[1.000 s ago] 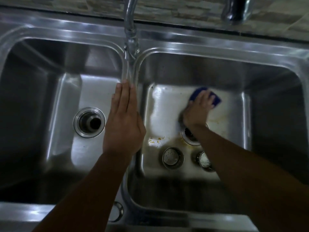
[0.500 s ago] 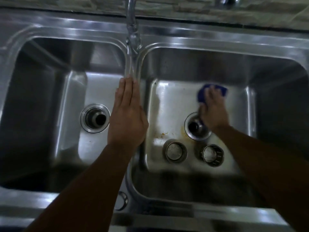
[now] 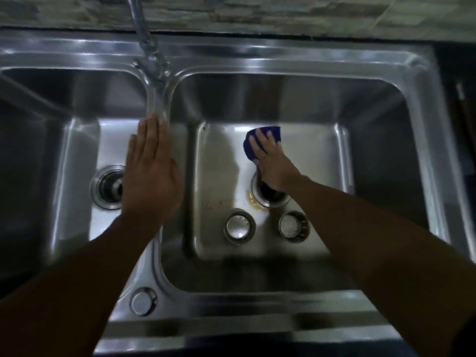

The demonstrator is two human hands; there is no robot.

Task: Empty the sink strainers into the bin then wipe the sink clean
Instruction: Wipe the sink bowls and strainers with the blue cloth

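A: What sits on the left?

B: The left basin's open drain (image 3: 107, 186), then the left hand (image 3: 150, 173), flat with fingers together, palm down on the divider (image 3: 157, 104) under the tap (image 3: 148, 50).

A: And the right basin?

B: Two strainers (image 3: 240, 225) (image 3: 293, 226) stand upright near its front wall, side by side, apart. Behind them the right hand (image 3: 273, 161) presses a blue cloth (image 3: 265, 136) to the floor, just past the drain (image 3: 270, 197). Brown stains lie left of that drain.

blue cloth (image 3: 265, 136), silver sink (image 3: 283, 57), brownish stain (image 3: 253, 202).
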